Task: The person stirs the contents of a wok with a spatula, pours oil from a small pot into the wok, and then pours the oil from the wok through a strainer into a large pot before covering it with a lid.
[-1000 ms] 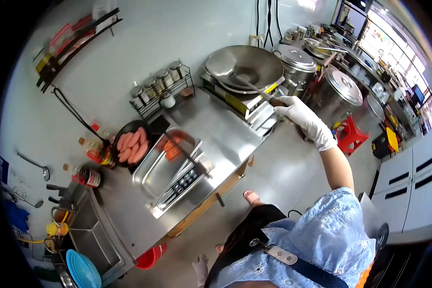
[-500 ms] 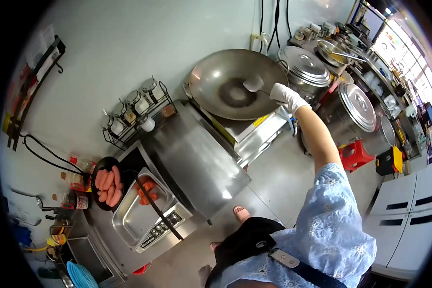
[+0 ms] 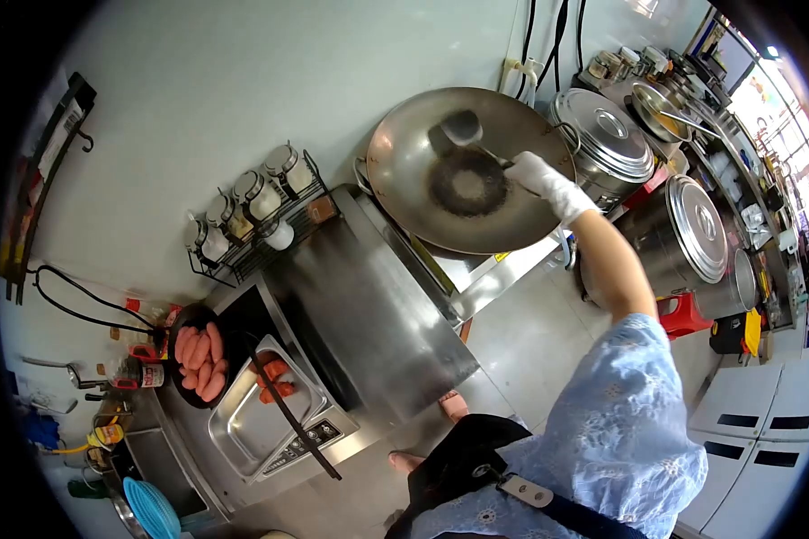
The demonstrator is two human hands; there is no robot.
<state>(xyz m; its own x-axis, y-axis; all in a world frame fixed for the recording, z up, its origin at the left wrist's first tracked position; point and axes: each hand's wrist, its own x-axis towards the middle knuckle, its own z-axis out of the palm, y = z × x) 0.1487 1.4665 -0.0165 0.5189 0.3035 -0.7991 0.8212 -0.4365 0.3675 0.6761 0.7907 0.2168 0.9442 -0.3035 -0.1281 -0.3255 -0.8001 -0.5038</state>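
One ladle [image 3: 463,128] rests with its bowl against the far wall of our wok [image 3: 467,166], just above the dark patch at the centre, and our gloved right hand [image 3: 539,175] is closed around its handle over the near rim. We judge it best to hold the grip firm and sweep the bowl along the wok's curve, with the lidded pot [image 3: 607,144] so near. Our left hand is out of sight.
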